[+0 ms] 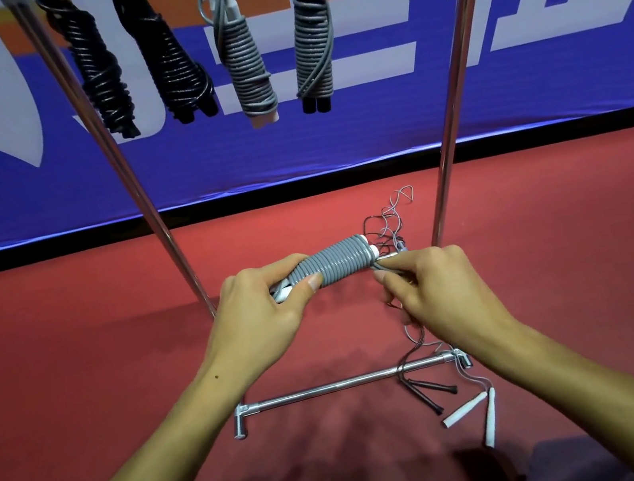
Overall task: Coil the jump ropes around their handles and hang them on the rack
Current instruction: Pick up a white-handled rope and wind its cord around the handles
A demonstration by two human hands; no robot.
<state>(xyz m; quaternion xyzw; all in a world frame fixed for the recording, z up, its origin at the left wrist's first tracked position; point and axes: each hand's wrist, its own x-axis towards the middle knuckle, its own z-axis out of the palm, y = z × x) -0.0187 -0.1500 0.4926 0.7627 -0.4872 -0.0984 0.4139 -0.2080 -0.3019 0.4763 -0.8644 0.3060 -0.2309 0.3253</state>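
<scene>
A grey jump rope (pixel 332 265) is coiled tightly around its pair of white handles, held level above the red floor. My left hand (pixel 260 312) grips the left end of the bundle, thumb on the coils. My right hand (pixel 431 284) pinches the free grey rope end beside the handles' right end. Several coiled ropes hang from the rack's top: two black ones (pixel 103 74) (pixel 172 63), a grey one on white handles (pixel 246 63) and a grey one on black handles (pixel 314 43).
The rack's chrome uprights (pixel 138 186) (pixel 452 133) and its base bar (pixel 343 383) stand in front of me. Loose ropes lie tangled on the floor at right: one with black handles (pixel 432 389), one with white handles (pixel 475 409). A blue banner (pixel 533 86) lines the back.
</scene>
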